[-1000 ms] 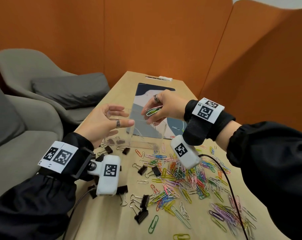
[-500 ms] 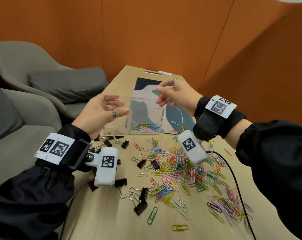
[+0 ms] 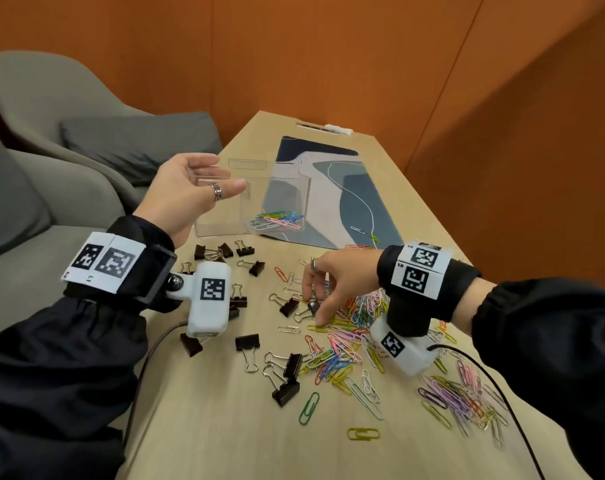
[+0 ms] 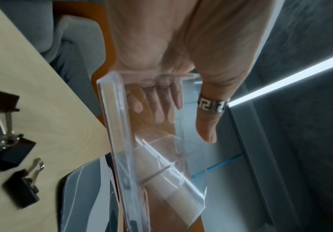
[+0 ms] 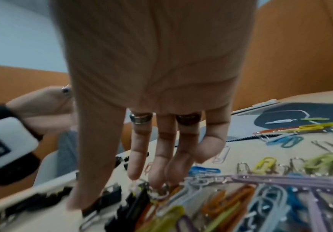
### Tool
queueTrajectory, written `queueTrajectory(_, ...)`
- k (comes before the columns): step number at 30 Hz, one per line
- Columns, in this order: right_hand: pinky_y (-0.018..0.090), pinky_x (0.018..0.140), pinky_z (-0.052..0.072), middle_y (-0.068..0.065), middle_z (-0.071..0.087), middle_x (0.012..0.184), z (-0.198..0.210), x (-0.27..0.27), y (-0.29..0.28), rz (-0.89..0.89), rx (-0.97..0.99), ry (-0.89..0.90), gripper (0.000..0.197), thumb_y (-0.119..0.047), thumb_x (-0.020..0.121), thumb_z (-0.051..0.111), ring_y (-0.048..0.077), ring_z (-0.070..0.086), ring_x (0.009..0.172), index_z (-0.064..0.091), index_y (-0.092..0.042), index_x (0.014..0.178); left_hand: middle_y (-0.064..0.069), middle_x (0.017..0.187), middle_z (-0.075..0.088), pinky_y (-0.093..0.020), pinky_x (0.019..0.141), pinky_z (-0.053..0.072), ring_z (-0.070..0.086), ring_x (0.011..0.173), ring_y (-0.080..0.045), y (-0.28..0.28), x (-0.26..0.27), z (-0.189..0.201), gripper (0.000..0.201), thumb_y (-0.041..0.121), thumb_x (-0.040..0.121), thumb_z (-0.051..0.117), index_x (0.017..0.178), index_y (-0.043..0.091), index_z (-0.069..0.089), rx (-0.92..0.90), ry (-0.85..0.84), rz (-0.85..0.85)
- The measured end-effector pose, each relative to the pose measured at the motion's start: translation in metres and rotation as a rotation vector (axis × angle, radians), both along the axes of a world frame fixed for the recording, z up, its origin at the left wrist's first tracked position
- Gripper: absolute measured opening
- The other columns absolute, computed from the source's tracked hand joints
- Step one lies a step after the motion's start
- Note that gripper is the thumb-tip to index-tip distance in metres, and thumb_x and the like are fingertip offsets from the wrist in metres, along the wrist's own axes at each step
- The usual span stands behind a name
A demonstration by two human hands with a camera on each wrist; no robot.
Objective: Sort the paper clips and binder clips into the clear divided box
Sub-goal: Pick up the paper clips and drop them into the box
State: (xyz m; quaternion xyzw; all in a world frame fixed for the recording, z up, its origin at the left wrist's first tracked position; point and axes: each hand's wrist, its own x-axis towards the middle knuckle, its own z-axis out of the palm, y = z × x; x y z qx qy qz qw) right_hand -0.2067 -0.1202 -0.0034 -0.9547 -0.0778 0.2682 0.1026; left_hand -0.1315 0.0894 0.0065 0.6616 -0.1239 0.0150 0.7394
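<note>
The right hand (image 3: 339, 282) has dropped from above the clear divided box (image 3: 252, 202) to the desk (image 3: 204, 427), its fingers (image 5: 140, 158) spread open and empty over loose paper clips (image 3: 342, 348) beside a binder clip (image 3: 289, 306): one batch delivered, next pick starting. The left hand (image 3: 186, 199) steadies the box with straight fingers; its right compartment holds coloured clips, the left looks empty

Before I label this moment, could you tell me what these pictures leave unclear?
- Right hand: whether it has a grip on a binder clip or only touches the pile; the head view hides the fingertips, and the right wrist view is motion-blurred.
- Clear divided box, left compartment: contents unreadable; the left hand covers part of it in the head view.
- Paper clips in the right compartment: too small to count.
</note>
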Motion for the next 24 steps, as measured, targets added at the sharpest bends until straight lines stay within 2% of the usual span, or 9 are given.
queueTrajectory(5, 0.014, 0.061, 0.039, -0.007, 0.062, 0.082, -0.003, -0.001, 0.006, 0.045, -0.058, -0.058, 0.033, -0.026, 0.073, 0.079, 0.000, 0.052, 0.063, 0.064, -0.016, 0.100, -0.007, 0.118, 0.061, -0.022, 0.080, 0.045, 0.058, 0.104, -0.014, 0.005, 0.002, 0.002, 0.057, 0.011, 0.072, 0.075, 0.122, 0.011, 0.049, -0.014, 0.006, 0.016)
queueTrajectory(9, 0.013, 0.060, 0.039, -0.008, 0.063, 0.079, 0.001, 0.000, 0.007, 0.067, -0.108, -0.101, 0.016, -0.023, 0.077, 0.074, 0.000, 0.052, 0.064, 0.062, -0.021, 0.086, -0.004, 0.116, 0.062, -0.032, 0.091, 0.044, 0.057, 0.116, -0.021, 0.008, 0.004, 0.002, 0.049, 0.015, 0.072, 0.076, 0.114, 0.017, 0.051, -0.018, 0.036, 0.019)
queueTrajectory(12, 0.014, 0.059, 0.039, -0.015, 0.054, 0.068, 0.003, 0.003, 0.010, 0.118, -0.138, -0.132, 0.012, -0.019, 0.079, 0.070, -0.001, 0.049, 0.063, 0.058, -0.020, 0.081, -0.004, 0.117, 0.062, -0.034, 0.093, 0.043, 0.057, 0.116, -0.021, 0.009, 0.004, 0.002, 0.049, 0.016, 0.072, 0.076, 0.113, 0.018, 0.051, -0.014, 0.041, 0.018)
queueTrajectory(14, 0.005, 0.053, 0.038, -0.017, 0.051, 0.065, 0.001, 0.003, 0.011, 0.147, -0.149, -0.132, 0.011, -0.016, 0.079, 0.068, -0.001, 0.047, 0.060, 0.058, -0.019, 0.081, -0.003, 0.116, 0.062, -0.035, 0.094, 0.043, 0.057, 0.115, -0.020, 0.010, 0.003, 0.003, 0.052, 0.016, 0.071, 0.076, 0.116, 0.017, 0.051, -0.014, 0.039, 0.021)
queueTrajectory(16, 0.001, 0.052, 0.037, -0.016, 0.051, 0.065, -0.001, 0.003, 0.011, 0.148, -0.123, -0.119, 0.011, -0.015, 0.080, 0.068, -0.001, 0.047, 0.059, 0.058, -0.019, 0.084, -0.002, 0.115, 0.062, -0.035, 0.094, 0.044, 0.057, 0.114, -0.019, 0.011, 0.003, 0.003, 0.055, 0.016, 0.071, 0.076, 0.119, 0.016, 0.050, -0.017, 0.038, 0.023)
queueTrajectory(20, 0.014, 0.064, 0.041, -0.009, 0.059, 0.077, -0.002, 0.004, 0.007, 0.106, -0.021, -0.078, 0.020, -0.014, 0.079, 0.070, 0.002, 0.051, 0.065, 0.056, -0.021, 0.091, 0.001, 0.111, 0.062, -0.034, 0.094, 0.044, 0.057, 0.112, -0.018, 0.012, 0.003, 0.003, 0.057, 0.017, 0.070, 0.077, 0.121, 0.015, 0.050, -0.029, 0.043, 0.022)
queueTrajectory(24, 0.015, 0.064, 0.041, -0.007, 0.058, 0.086, 0.000, 0.003, 0.004, 0.120, -0.008, 0.011, 0.029, -0.015, 0.076, 0.074, 0.003, 0.052, 0.066, 0.056, -0.024, 0.097, 0.002, 0.109, 0.062, -0.032, 0.091, 0.043, 0.057, 0.111, -0.017, 0.012, 0.003, 0.003, 0.060, 0.018, 0.068, 0.077, 0.121, 0.015, 0.050, -0.032, 0.044, 0.018)
